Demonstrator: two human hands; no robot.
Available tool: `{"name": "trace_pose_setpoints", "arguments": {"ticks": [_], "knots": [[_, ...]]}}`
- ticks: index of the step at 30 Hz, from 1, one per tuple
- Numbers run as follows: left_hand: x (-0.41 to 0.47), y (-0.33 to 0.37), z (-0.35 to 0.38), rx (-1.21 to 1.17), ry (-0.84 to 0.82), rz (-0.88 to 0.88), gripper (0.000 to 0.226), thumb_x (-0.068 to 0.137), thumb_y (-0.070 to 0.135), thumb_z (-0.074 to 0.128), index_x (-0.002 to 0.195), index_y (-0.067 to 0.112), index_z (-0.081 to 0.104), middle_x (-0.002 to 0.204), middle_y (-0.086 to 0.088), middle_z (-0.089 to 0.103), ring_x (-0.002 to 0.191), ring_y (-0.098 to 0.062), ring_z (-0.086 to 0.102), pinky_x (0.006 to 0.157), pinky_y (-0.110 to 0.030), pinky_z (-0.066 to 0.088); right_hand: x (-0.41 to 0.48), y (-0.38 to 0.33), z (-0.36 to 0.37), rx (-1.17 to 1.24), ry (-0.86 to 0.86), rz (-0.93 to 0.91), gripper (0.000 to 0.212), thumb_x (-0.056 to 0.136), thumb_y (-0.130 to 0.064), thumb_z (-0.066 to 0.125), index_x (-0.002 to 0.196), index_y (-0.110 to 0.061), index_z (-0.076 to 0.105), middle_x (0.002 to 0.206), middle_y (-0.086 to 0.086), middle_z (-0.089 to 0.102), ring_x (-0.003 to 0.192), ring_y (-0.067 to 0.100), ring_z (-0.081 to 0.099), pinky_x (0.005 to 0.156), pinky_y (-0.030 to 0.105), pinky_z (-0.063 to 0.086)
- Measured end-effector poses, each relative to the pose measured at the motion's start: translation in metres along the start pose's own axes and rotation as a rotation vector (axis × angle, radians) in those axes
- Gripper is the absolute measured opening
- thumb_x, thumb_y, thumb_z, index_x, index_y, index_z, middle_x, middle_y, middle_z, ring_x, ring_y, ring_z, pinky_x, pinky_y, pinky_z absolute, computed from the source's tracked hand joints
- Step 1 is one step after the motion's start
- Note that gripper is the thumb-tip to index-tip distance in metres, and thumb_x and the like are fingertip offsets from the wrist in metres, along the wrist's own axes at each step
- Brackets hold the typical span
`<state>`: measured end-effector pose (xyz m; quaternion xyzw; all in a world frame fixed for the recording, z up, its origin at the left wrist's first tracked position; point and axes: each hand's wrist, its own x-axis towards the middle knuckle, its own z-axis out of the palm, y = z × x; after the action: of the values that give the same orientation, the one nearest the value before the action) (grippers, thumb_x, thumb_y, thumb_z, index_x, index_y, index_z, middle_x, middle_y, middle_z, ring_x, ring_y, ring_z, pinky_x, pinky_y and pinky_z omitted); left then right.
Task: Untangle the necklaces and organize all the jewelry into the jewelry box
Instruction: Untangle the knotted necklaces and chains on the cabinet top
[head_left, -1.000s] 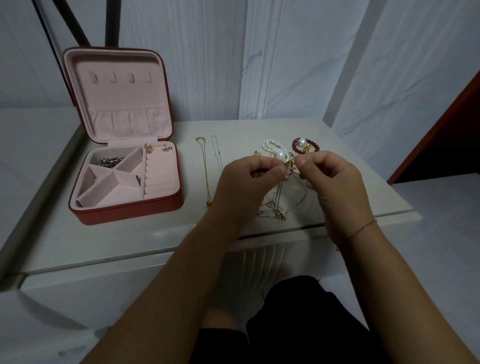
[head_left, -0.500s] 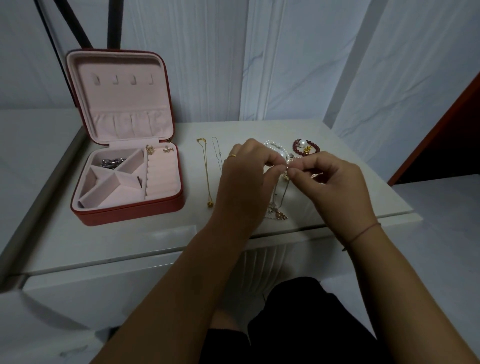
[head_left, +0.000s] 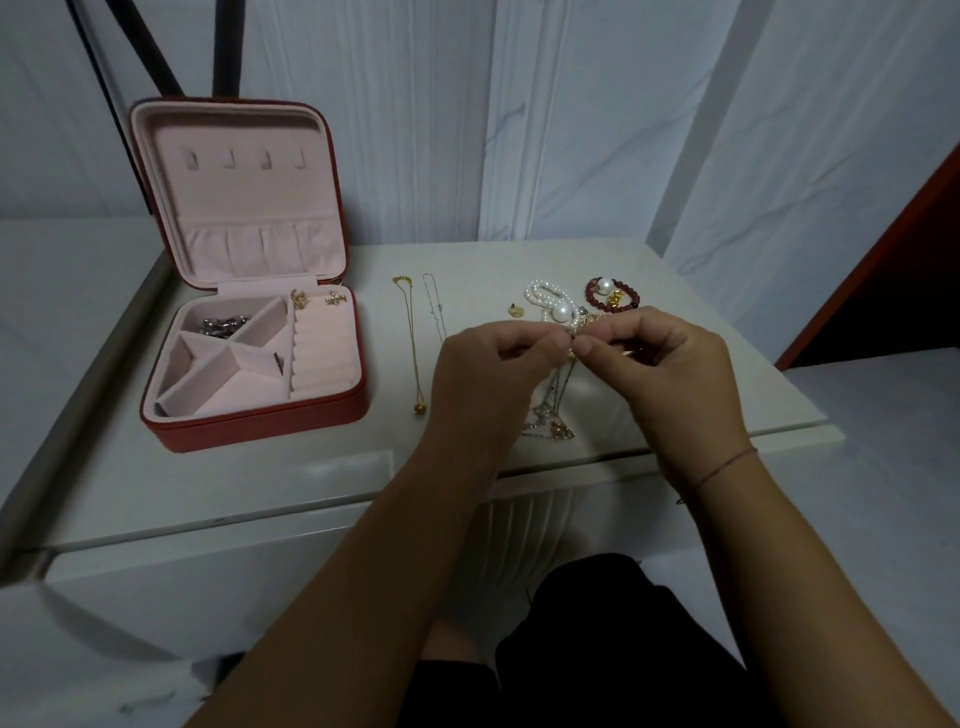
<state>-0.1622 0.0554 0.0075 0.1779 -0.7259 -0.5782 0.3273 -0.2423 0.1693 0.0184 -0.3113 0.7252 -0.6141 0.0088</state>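
Two-handed, pinches the tangled necklaces (head_left: 554, 410) above the worktop (head_left: 311, 467) with left grip (head_left: 485, 379) and right grip (head_left: 670, 376) closed fingertip-tight; best to tease loops gently.

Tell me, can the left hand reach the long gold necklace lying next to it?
Probably yes. The gold necklace lies on the table right beside the left hand, nothing blocking it. But its fingers pinch the tangled chains together with the right hand, so it must let go first.
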Motion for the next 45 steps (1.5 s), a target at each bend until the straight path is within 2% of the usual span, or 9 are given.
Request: {"name": "trace_pose_setpoints", "arguments": {"ticks": [6, 12, 17, 21, 27, 32, 36, 38, 45], "knots": [[0.0009, 0.0017, 0.0008, 0.116, 0.003, 0.137, 0.012, 0.089, 0.013, 0.064, 0.097, 0.008, 0.072, 0.073, 0.016, 0.063, 0.069, 0.010, 0.060, 0.064, -0.004, 0.045, 0.0003, -0.0008, -0.0011, -0.010, -0.034, 0.014, 0.005, 0.077, -0.015, 0.077, 0.079, -0.015, 0.072, 0.081, 0.018, 0.068, 0.078, 0.040, 0.059, 0.076, 0.045, 0.054], [0.0009, 0.0001, 0.0013, 0.192, -0.022, 0.224, 0.011, 0.089, 0.006, 0.060, 0.079, 0.012, 0.060, 0.062, 0.010, 0.051, 0.059, 0.004, 0.050, 0.056, -0.008, 0.040, 0.0007, 0.0005, 0.0005, -0.031, -0.047, 0.008, 0.008, 0.082, -0.009, 0.070, 0.078, -0.016, 0.071, 0.081, 0.016, 0.069, 0.073, 0.033, 0.059, 0.074, 0.040, 0.054], [0.0009, 0.0006, 0.0030, 0.166, -0.037, 0.228, 0.013, 0.092, 0.006, 0.056, 0.080, 0.012, 0.057, 0.062, 0.009, 0.049, 0.058, 0.002, 0.048, 0.055, -0.009, 0.039, 0.0007, 0.0021, 0.0023, 0.054, -0.078, 0.048, 0.006, 0.084, -0.006, 0.067, 0.080, -0.009, 0.070, 0.082, 0.021, 0.066, 0.073, 0.020, 0.056, 0.072, 0.031, 0.050], [0.0026, 0.0035, 0.0049, 0.113, -0.056, 0.128, 0.018, 0.098, 0.011, 0.046, 0.083, 0.008, 0.055, 0.067, 0.001, 0.048, 0.061, -0.003, 0.043, 0.056, -0.013, 0.038, 0.0005, 0.0007, 0.0039, 0.165, -0.095, 0.110, 0.009, 0.086, -0.006, 0.062, 0.081, -0.008, 0.069, 0.075, 0.006, 0.067, 0.071, 0.008, 0.059, 0.069, 0.017, 0.048], [0.0022, 0.0032, 0.0011, -0.087, -0.064, -0.072, 0.027, 0.101, 0.025, 0.041, 0.086, 0.013, 0.060, 0.083, 0.001, 0.059, 0.080, -0.011, 0.053, 0.079, -0.029, 0.046, 0.0001, -0.0001, 0.0038, 0.261, -0.149, 0.149, 0.012, 0.091, -0.003, 0.054, 0.084, -0.004, 0.064, 0.068, 0.003, 0.067, 0.063, 0.010, 0.059, 0.066, 0.021, 0.051], [0.0045, 0.0033, -0.0018, -0.245, -0.105, -0.167, 0.042, 0.102, 0.030, 0.038, 0.072, 0.013, 0.062, 0.084, -0.014, 0.069, 0.096, -0.036, 0.064, 0.094, -0.045, 0.050, 0.0014, 0.0012, 0.0019, 0.131, -0.101, 0.025, 0.008, 0.088, -0.001, 0.061, 0.085, -0.007, 0.065, 0.064, 0.002, 0.064, 0.061, 0.007, 0.058, 0.067, 0.019, 0.051], [0.0031, 0.0063, -0.0025, -0.259, -0.135, -0.169, 0.032, 0.101, 0.024, 0.040, 0.077, 0.015, 0.059, 0.076, -0.002, 0.070, 0.065, -0.014, 0.062, 0.070, -0.030, 0.050, 0.0020, 0.0025, 0.0020, -0.075, -0.067, -0.129, 0.014, 0.088, -0.004, 0.064, 0.084, -0.018, 0.063, 0.072, -0.004, 0.065, 0.070, 0.013, 0.063, 0.073, 0.021, 0.052], [0.0031, 0.0049, -0.0033, -0.242, -0.130, -0.142, 0.020, 0.099, 0.020, 0.044, 0.087, 0.014, 0.059, 0.077, 0.000, 0.069, 0.059, -0.007, 0.055, 0.061, -0.024, 0.046, 0.0021, 0.0032, 0.0026, -0.193, -0.034, -0.197, 0.013, 0.087, -0.007, 0.065, 0.084, -0.019, 0.062, 0.073, -0.011, 0.062, 0.069, 0.002, 0.058, 0.070, 0.011, 0.046], [0.0001, 0.0019, -0.0043, -0.161, -0.158, -0.061, 0.016, 0.092, 0.014, 0.059, 0.103, 0.012, 0.069, 0.072, 0.006, 0.068, 0.058, 0.003, 0.054, 0.058, -0.012, 0.045, 0.0027, 0.0027, 0.0030, -0.274, 0.028, -0.267, 0.012, 0.088, -0.006, 0.064, 0.087, -0.017, 0.062, 0.074, -0.018, 0.057, 0.074, -0.010, 0.055, 0.070, 0.002, 0.039]]}}
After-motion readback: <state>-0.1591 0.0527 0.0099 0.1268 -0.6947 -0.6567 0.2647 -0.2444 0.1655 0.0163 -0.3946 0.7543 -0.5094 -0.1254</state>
